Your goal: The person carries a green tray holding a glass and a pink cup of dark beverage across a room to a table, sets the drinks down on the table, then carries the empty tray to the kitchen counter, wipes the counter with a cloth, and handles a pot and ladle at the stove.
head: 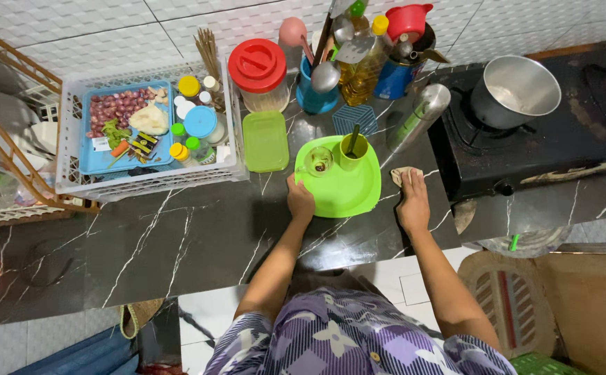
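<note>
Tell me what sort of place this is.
Most likely a home kitchen: a gas stove with a steel pot, a dark marble-look counter, and a crate of seasonings.

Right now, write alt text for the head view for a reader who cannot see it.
Seen from above, a person's left hand holds the edge of a green tray on a dark marble counter, while the right hand presses a cloth beside it. The tray carries a glass and a green cup; a steel pot sits on the stove.
</note>
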